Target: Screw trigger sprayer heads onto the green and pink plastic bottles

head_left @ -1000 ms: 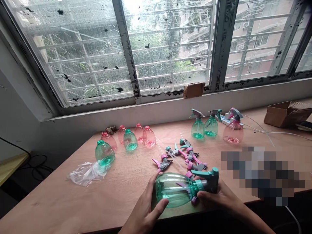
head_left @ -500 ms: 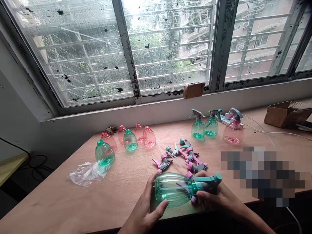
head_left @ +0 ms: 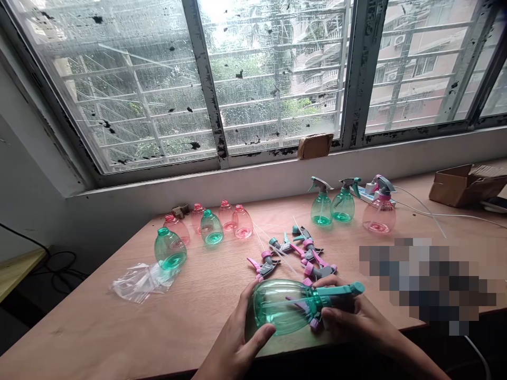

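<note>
A clear green spray bottle (head_left: 283,311) lies on its side in the air over the table's front edge, its base to the left. My left hand (head_left: 243,330) is wrapped round the base end, thumb on the near side. At the neck, my right hand (head_left: 348,314) grips the teal-and-grey spray head (head_left: 343,290) fitted on the bottle; some of its fingers are hidden behind. A thin dip tube shows inside the bottle. Just beyond lie several loose spray heads (head_left: 320,271) in pink, teal and grey, some seen through the green plastic.
Several open pink and green bottles (head_left: 212,229) stand at the back left, near a crumpled plastic bag (head_left: 142,282). Bottles with spray heads (head_left: 321,208) stand at the back right by a power strip (head_left: 366,194) and white cable. A cardboard box (head_left: 455,187) sits far right.
The bottle has shifted slightly right and its spray head has turned a little about the long axis. Both hands keep their hold.
</note>
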Available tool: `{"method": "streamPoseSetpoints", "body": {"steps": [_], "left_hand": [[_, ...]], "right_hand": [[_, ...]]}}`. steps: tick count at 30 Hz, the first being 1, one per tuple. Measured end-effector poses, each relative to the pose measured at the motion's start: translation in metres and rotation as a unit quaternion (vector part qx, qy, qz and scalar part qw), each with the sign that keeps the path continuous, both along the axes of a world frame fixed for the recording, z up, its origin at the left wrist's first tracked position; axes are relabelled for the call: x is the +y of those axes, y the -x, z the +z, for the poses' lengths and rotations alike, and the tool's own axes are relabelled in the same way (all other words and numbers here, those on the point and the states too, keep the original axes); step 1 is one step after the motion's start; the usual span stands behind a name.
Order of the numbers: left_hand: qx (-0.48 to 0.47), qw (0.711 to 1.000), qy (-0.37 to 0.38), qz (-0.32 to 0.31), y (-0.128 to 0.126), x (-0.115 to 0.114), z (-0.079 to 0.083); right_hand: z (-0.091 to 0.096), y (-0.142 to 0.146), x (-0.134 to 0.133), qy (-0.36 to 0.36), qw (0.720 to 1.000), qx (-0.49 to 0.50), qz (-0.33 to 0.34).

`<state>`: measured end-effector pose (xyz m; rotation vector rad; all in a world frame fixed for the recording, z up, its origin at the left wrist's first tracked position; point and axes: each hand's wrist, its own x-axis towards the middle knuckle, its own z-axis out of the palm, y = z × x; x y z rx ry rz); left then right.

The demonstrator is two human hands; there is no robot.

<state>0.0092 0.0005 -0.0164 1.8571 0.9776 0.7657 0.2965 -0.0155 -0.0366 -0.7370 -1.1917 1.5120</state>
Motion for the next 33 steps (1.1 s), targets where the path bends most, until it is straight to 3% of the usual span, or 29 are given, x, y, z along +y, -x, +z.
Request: {"method": "streamPoseSetpoints", "body": {"steps": [5,10,17,21,28,33], "left_hand": [[-0.055,0.997,0.036,-0.032,-0.0004,0.0043,-0.0025],[-0.069,0.997,0.015,-0.041,-0.0007,0.0048,-0.0040],[0.023,0.999,-0.037,-0.009,0.0009,0.0014,-0.0026],[0.022,0.999,-0.028,0.011,0.0004,0.0041,-0.0061],[0.032,0.999,-0.019,-0.002,0.0001,0.0046,-0.0036],[-0.015,1.000,0.005,-0.024,0.0027,0.0057,-0.0020]], "right_hand": [[0.0013,-0.0012,-0.0005,-0.010,1.000,-0.001,0.015],[-0.0037,-0.0039,0.0010,0.010,0.999,-0.037,-0.013],[-0.0039,-0.0036,0.0009,-0.011,0.999,-0.037,0.022],[-0.0054,-0.0062,0.0011,-0.017,0.997,-0.077,0.027],[-0.0046,-0.0063,0.0015,-0.011,0.998,-0.059,-0.006],[-0.0064,-0.0069,0.0018,-0.009,0.996,-0.083,-0.016]]}}
